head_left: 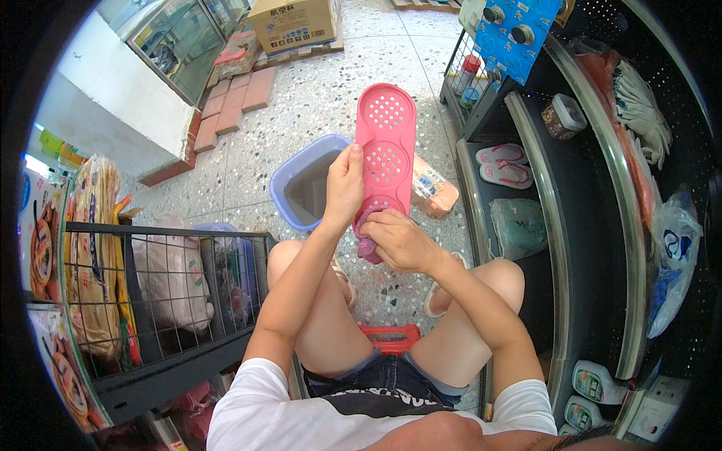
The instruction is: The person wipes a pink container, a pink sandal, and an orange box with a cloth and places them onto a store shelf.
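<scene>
A long pink plastic tray [385, 135] with round, perforated recesses is held up over the floor in front of me. My left hand [345, 183] grips its left edge near the middle, thumb on top. Bunched in my right hand [401, 239] is a purple cloth [369, 248], pressed against the tray's near end, where it hides part of the lowest recess. Below and left of the tray stands a blue-violet plastic bucket [280, 189] with greyish water [309, 189] in it.
An orange-white plastic package [434, 191] lies on the terrazzo floor, right of the tray. Dark metal shelves [584, 225] rise close on my right, with flip-flops [503, 165] on a low one. A wire-fronted rack [169, 270] of bagged goods stands left. Under me is a red stool [395, 336].
</scene>
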`<action>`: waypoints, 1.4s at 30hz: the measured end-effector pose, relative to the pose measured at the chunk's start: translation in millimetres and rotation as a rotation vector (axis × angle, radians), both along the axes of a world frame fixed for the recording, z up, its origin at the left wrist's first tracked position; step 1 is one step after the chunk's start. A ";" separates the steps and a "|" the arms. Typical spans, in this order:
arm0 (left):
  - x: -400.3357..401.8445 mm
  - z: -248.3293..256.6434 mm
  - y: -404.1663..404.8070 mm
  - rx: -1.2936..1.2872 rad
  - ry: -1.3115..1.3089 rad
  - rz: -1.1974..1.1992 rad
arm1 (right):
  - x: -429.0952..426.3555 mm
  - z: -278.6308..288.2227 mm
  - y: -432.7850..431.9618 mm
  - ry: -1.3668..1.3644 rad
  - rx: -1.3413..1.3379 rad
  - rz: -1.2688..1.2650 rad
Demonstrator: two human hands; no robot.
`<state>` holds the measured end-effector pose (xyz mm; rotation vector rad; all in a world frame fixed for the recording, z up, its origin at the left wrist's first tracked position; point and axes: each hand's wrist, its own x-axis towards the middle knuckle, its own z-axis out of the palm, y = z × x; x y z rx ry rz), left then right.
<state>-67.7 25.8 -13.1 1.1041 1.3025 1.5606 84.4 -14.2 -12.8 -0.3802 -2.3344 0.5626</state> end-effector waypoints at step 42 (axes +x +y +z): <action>24.5 36.0 -9.0 0.287 0.056 0.316 | -24.2 8.2 -10.6 0.204 -0.654 -0.508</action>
